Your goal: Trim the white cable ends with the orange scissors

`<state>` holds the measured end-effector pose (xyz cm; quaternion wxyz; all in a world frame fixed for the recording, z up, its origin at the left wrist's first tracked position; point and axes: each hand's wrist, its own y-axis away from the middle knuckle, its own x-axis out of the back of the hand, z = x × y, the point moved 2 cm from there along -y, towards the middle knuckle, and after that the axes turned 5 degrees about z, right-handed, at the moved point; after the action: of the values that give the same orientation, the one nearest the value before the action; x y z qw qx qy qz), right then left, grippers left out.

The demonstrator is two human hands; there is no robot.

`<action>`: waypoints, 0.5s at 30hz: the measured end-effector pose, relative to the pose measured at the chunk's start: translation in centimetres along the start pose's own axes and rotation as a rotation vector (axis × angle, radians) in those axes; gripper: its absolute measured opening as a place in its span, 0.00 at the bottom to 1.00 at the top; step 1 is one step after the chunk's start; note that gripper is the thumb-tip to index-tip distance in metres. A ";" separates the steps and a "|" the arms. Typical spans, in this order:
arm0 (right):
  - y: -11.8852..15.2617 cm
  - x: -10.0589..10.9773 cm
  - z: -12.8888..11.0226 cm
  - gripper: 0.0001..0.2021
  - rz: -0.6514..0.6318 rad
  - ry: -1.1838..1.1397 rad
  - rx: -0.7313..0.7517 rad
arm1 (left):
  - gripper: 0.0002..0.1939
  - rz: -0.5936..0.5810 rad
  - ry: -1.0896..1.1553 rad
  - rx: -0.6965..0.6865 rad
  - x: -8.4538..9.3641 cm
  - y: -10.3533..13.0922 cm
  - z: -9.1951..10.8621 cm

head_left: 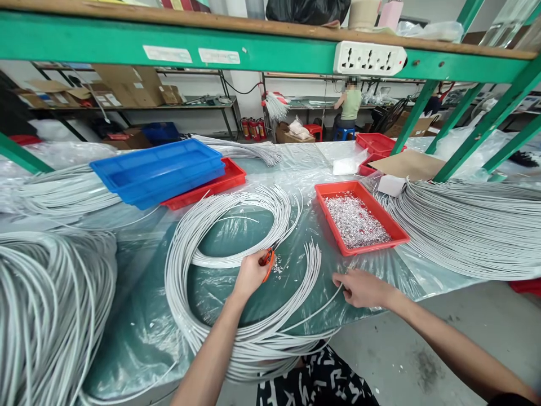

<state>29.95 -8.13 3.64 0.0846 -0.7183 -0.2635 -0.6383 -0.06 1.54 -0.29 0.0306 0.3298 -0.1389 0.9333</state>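
My left hand (250, 274) is closed round the orange handles of a small cutting tool (269, 264), whose dark tip points up and away over the coiled cables. My right hand (364, 287) pinches the end of one grey cable (316, 311) at the table's right front. That cable curves back left to the large grey coil (180, 270) lying in front of me. Small silvery bits (278, 265) lie beside the tool. A red tray (396, 228) full of small shiny pieces (355, 217) stands beyond my right hand.
Blue trays (160, 166) sit on a red tray (232, 175) at the back left. More cable bundles lie at left (51, 316) and right (473, 225). A green shelf frame (274, 51) crosses overhead with a power strip (369, 58). A person (350, 104) sits far behind.
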 end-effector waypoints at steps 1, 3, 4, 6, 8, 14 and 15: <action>0.2 0.1 0.0 0.12 -0.001 0.023 0.006 | 0.15 0.002 -0.002 -0.001 0.0 0.0 0.0; 0.4 0.1 -0.2 0.11 0.004 0.066 0.025 | 0.15 0.005 -0.005 -0.003 0.0 0.0 0.1; 0.4 0.0 -0.3 0.10 0.010 0.083 0.035 | 0.15 0.006 -0.006 -0.003 0.0 0.0 0.1; 0.5 0.1 -0.4 0.10 0.043 0.105 0.045 | 0.16 0.005 -0.004 -0.002 0.0 0.0 0.0; 0.5 0.4 -0.6 0.11 0.115 0.090 0.039 | 0.16 0.005 -0.002 -0.002 0.0 0.0 -0.1; -0.5 1.7 -2.2 0.10 0.498 -0.365 0.143 | 0.16 0.003 -0.014 -0.008 0.0 0.0 0.0; -1.1 1.7 -2.6 0.09 0.550 -0.481 0.153 | 0.16 -0.007 -0.024 -0.010 0.0 0.0 -0.1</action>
<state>27.24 -7.95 5.50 0.2420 -0.8834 -0.1201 -0.3830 -0.08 1.61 -0.35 0.0339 0.3413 -0.1429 0.9284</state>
